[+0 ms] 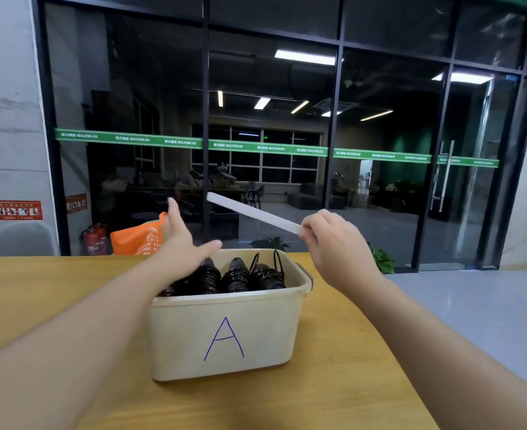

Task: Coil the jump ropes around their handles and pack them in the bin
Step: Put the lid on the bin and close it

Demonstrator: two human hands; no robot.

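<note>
Head view: at the far left edge of the table [54, 305], beyond it, you see a red extinguisher [94, 238] and an orange bag [138, 235] against the glass wall. Your left hand [183, 240] hovers over the back left corner of the bin [225, 333], fingers straight and spread, thumb out to the right, holding nothing. Under it, the bin sits near the table's right edge, a purple "A" [224, 339] drawn on its near wall. Inside lie the ropes [237, 276], black, coiled round their handles, three bundles side by side, with loose loops standing up at the rightmost one. Above the bin a flat white strip [253, 212] slants up and to the left; what it is, you cannot tell. Your right hand [336, 243] pinches the strip's lower right end, fingers curled round it, above the bin's back right corner. Right of the table lies grey floor [473, 305].
</note>
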